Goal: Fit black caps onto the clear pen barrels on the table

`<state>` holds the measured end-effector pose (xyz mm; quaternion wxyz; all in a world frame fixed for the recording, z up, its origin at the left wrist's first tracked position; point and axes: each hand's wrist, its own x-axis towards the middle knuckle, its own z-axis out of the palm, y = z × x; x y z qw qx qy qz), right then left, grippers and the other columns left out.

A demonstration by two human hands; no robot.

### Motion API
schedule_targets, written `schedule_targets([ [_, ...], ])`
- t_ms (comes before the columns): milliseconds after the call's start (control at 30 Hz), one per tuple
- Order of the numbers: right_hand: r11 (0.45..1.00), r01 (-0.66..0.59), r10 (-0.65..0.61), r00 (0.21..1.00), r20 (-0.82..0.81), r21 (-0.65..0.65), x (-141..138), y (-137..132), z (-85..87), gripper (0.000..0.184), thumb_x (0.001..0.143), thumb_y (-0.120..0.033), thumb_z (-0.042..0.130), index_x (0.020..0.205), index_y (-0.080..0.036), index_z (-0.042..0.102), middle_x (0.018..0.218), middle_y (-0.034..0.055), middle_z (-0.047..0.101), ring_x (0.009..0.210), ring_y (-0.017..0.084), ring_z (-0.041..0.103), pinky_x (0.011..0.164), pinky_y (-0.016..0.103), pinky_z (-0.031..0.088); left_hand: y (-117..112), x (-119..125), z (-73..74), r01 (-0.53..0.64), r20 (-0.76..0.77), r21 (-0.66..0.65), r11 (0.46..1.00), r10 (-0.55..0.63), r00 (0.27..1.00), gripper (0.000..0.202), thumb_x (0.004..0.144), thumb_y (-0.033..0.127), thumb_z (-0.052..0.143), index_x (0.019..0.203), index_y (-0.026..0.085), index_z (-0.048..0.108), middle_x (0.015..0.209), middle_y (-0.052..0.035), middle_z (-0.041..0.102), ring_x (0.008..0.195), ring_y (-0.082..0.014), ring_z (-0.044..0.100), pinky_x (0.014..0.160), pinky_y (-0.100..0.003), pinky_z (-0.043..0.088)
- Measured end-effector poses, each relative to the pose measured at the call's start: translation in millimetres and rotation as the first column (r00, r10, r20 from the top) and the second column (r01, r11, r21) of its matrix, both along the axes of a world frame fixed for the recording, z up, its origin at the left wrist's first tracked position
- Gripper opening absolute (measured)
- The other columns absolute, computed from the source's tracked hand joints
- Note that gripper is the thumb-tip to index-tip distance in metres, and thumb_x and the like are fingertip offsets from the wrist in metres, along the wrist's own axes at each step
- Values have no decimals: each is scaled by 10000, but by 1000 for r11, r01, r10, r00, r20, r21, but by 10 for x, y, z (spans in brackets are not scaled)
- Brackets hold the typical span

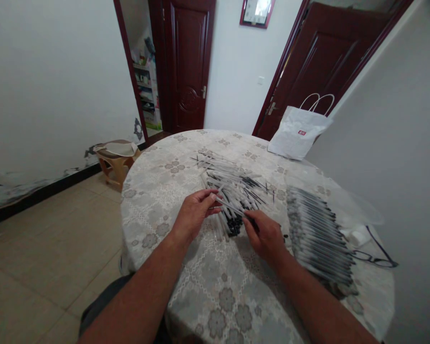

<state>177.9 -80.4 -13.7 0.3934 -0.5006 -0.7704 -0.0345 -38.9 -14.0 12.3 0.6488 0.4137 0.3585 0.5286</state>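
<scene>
While both forearms (pixel 143 286) slant inward over the table (pixel 208 282), the hands (pixel 267 234) pinch a slim tube (pixel 230 206).

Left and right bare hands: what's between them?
A slim, straight, pale-grey stick spans from the left hand to the right hand. Behind it shows a loose pile of thin whitish and black sticks. Visible in the head view.

The tablecloth (pixel 197 296) is showing grey-brown flower motifs over cream and pale grey, while the held tube (pixel 231 206) and the loose tubes (pixel 232 174) are looking translucent whitish-grey and the clustered tips (pixel 234 227) are standing out black. The stacked sticks (pixel 317 234) are forming grey stripes with darker ends, the bag (pixel 292 136) is showing white with a red label (pixel 301 133), and the door (pixel 189 57) is gleaming dark reddish-brown.
</scene>
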Motion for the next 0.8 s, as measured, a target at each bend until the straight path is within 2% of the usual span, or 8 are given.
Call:
schedule_targets([
  [200, 995, -63, 58, 996, 74, 71, -82, -48, 16, 187, 998, -197, 529, 1128, -163, 659, 950, 99, 737, 863, 212, 686, 823, 319, 525, 11, 1, 0, -10, 35, -20, 1000, 11, 999, 289, 832, 279, 758, 1071, 119, 731, 1030, -124, 761, 857, -186, 734, 757, -302, 628],
  [367, 981, -26, -17, 975, -221, -190, -168, -105, 113, 176, 986, -295, 554, 1032, -194, 690, 873, 51, 725, 785, 183, 673, 733, 284, 495, 10, 34, -37, -20, 43, -9, 1000, 20, 999, 273, 839, 284, 746, 1059, 125, 723, 1040, -117, 761, 873, -181, 733, 783, -307, 632],
  [433, 913, -100, -90, 896, -435, -394, -179, -94, 119, 202, 972, -370, 574, 965, -201, 685, 713, 2, 650, 636, 146, 602, 599, 252, 445, 8, 42, -48, -18, 35, 2, 1000, 18, 999, 275, 839, 287, 743, 1062, 126, 720, 1041, -119, 762, 891, -192, 735, 788, -316, 636],
  [500, 796, -269, -193, 736, -649, -542, -183, -61, 109, 241, 928, -437, 610, 896, -200, 644, 598, -47, 538, 489, 106, 471, 466, 224, 340, 7, 43, -53, -8, 28, 12, 1000, 8, 1000, 284, 844, 300, 741, 1068, 127, 716, 1042, -121, 763, 907, -201, 737, 798, -325, 638],
  [567, 683, -430, -311, 559, -768, -590, -186, -22, 103, 277, 856, -469, 668, 856, -204, 586, 574, -75, 489, 421, 76, 374, 405, 206, 240, 5, 42, -46, 3, 17, 17, 1000, -3, 1000, 303, 853, 323, 737, 1082, 127, 710, 1049, -122, 762, 920, -206, 738, 807, -332, 639],
  [633, 621, -502, -386, 473, -792, -602, -190, 8, 124, 308, 812, -481, 694, 842, -210, 550, 590, -79, 505, 402, 64, 352, 389, 198, 195, 2, 42, -28, 9, -10, 14, 1000, -8, 1000, 331, 858, 346, 736, 1105, 128, 700, 1061, -123, 762, 938, -213, 740, 810, -335, 641],
  [700, 621, -487, -354, 525, -774, -614, -191, 19, 175, 290, 844, -484, 658, 849, -211, 558, 598, -72, 534, 408, 71, 381, 398, 200, 225, -1, 45, -4, 4, -50, 18, 1000, -3, 999, 366, 859, 363, 740, 1143, 140, 686, 1091, -123, 759, 983, -229, 738, 816, -340, 642],
  [800, 761, -319, -134, 774, -619, -565, -188, -4, 290, 183, 929, -384, 595, 948, -207, 636, 695, -32, 643, 565, 109, 552, 548, 221, 397, 2, 51, 23, 44, -126, 35, 998, -40, 991, 398, 854, 407, 749, 1159, 163, 672, 1099, -117, 762, 999, -246, 741, 820, -357, 643],
])
